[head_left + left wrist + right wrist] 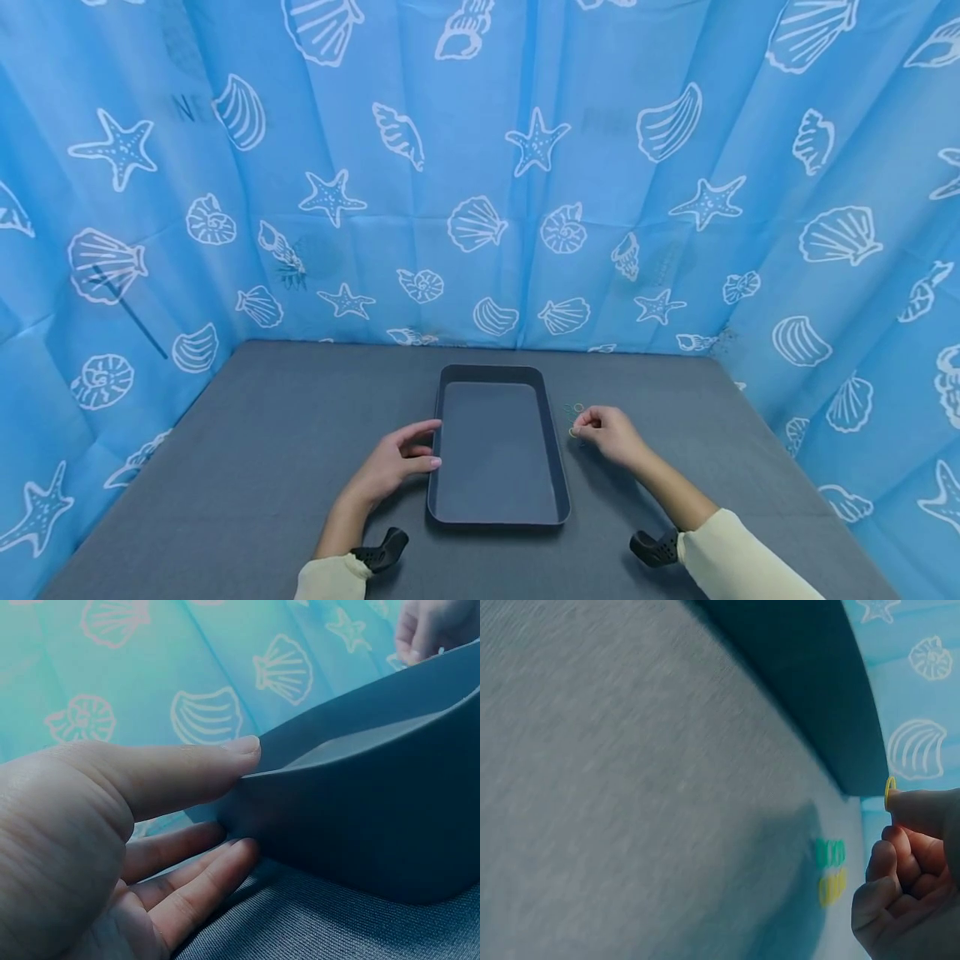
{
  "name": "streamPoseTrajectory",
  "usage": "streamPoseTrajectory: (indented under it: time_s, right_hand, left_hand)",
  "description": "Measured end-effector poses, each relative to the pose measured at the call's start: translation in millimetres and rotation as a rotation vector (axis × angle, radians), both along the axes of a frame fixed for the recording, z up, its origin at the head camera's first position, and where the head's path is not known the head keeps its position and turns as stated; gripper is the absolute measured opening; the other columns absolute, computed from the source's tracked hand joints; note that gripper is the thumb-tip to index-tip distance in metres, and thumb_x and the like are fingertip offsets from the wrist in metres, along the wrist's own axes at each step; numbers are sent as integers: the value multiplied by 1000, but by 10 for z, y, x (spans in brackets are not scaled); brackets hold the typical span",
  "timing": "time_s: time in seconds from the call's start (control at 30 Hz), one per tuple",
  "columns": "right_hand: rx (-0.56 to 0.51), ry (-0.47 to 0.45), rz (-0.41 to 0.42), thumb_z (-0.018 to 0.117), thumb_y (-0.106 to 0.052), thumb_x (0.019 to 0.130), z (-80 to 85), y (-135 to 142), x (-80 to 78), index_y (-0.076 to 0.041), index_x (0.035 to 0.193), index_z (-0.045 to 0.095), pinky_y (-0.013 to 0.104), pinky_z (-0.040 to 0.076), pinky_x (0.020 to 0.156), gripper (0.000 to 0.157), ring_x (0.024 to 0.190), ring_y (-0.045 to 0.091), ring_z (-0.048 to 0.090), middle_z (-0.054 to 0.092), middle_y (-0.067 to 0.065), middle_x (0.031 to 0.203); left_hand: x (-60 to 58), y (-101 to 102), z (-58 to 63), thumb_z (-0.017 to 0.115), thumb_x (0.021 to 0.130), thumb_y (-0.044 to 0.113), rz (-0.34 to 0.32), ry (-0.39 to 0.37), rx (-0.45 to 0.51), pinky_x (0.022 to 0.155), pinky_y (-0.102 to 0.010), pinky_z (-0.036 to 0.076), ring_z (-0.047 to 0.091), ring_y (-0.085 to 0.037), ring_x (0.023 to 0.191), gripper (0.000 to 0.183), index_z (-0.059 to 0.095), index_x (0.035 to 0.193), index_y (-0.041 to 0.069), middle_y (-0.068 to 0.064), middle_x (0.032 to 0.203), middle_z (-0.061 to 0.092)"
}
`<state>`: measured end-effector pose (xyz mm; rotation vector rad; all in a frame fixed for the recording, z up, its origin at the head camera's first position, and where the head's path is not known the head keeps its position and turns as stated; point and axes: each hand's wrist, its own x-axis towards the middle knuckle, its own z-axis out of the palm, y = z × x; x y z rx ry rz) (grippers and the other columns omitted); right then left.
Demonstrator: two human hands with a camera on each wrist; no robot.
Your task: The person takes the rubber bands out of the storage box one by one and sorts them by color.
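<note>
A dark grey rectangular tray [495, 454] lies on the grey cloth with its long sides running away from me. My left hand [393, 462] is at its left side. In the left wrist view the extended thumb [202, 769] touches the rim, and the other fingers reach the outer wall below. To the right of the tray, my right hand [611, 435] pinches a small thin yellow ring [890, 793] between thumb and forefinger, a little above the cloth. Beyond it on the cloth lie several green rings [830, 853] and yellow rings [831, 886].
The grey cloth-covered table [262, 467] runs back to a blue curtain [480, 167] printed with white shells and starfish, which also encloses both sides. Each wrist wears a black camera mount, such as the right one [654, 548].
</note>
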<state>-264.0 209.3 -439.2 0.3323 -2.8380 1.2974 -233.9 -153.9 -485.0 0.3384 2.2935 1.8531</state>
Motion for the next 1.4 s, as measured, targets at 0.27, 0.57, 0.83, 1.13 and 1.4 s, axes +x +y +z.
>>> streamPoseTrajectory:
  time_s: [0.27, 0.57, 0.83, 1.13, 1.4]
  right_hand:
    - [59, -6, -40, 65, 1, 89, -77, 117, 52, 0, 81, 65, 31, 42, 61, 8, 66, 15, 49, 59, 2, 73]
    - [172, 0, -69, 68, -1, 86, -144, 213, 88, -3, 75, 64, 32, 42, 61, 12, 63, 14, 49, 58, 0, 69]
    - [219, 1, -81, 69, -2, 85, -174, 265, 94, -4, 74, 63, 33, 42, 60, 13, 61, 14, 48, 56, -1, 66]
    - [257, -2, -100, 68, -1, 86, -179, 288, 85, -3, 74, 63, 33, 42, 59, 13, 60, 14, 49, 56, -1, 65]
    - [265, 22, -114, 68, -1, 85, -218, 300, 55, -4, 74, 65, 33, 43, 60, 12, 60, 13, 50, 58, -2, 65]
  left_hand:
    - [16, 1, 11, 73, 88, 16, 8, -3, -1, 91, -44, 47, 55, -27, 108, 57, 52, 141, 12, -16, 141, 47]
    - [8, -6, 2, 74, 88, 16, 10, -5, -1, 91, -45, 47, 54, -28, 109, 57, 52, 141, 13, -16, 141, 47]
    - [0, 3, 1, 73, 88, 15, -3, 4, 3, 90, -44, 48, 55, -28, 109, 58, 51, 141, 11, -17, 141, 47]
    - [-3, 10, -12, 73, 88, 15, 1, 11, -4, 90, -44, 48, 55, -28, 108, 57, 51, 141, 12, -16, 141, 47]
    - [-3, 5, -10, 73, 88, 16, 6, 12, -3, 90, -44, 48, 55, -28, 108, 57, 52, 141, 12, -16, 141, 47]
